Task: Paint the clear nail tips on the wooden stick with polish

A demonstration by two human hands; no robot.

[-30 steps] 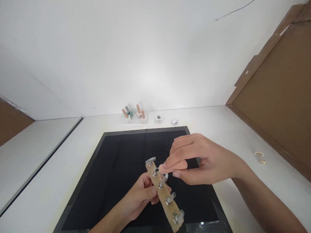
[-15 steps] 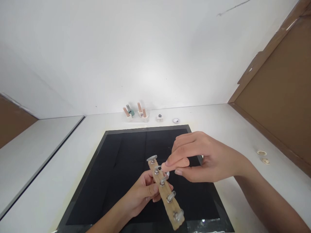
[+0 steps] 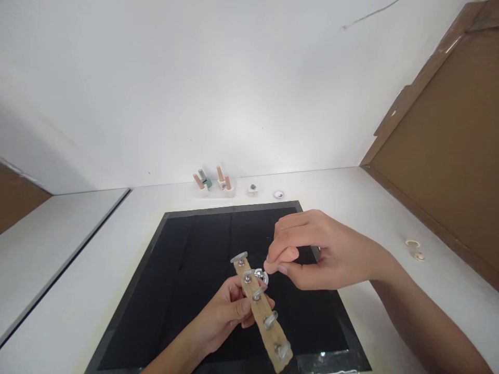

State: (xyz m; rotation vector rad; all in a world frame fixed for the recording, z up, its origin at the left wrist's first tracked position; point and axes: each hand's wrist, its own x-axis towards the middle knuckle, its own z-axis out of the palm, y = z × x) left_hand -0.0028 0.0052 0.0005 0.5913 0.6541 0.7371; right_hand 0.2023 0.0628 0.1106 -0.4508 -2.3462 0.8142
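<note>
My left hand [image 3: 230,309] is wrapped round a wooden nail stand [image 3: 260,314], held at a slant above the black mat. Several clear false nail tips [image 3: 270,319] sit on metal mounts along it. Beside the stand, by my left fingers, is a small round dish [image 3: 261,276] with something shiny in it; what supports it is hidden. My right hand [image 3: 312,249] pinches a short peach-coloured stick [image 3: 287,256] between thumb and fingers. Its lower end points at the dish, just right of the stand; whether they touch, I cannot tell.
Nail polish bottles [image 3: 212,187] stand in a clear tray at the back wall. To their right are a small clear container [image 3: 253,190] and a round white dish [image 3: 278,194]. Two small round pieces [image 3: 415,249] lie at right, near a brown panel [image 3: 440,124]. The black mat [image 3: 187,291] lies below.
The peach stick's end has moved away from the second nail tip, toward the round dish, which shows more now. The whole view has shifted slightly. My left hand keeps its hold.
</note>
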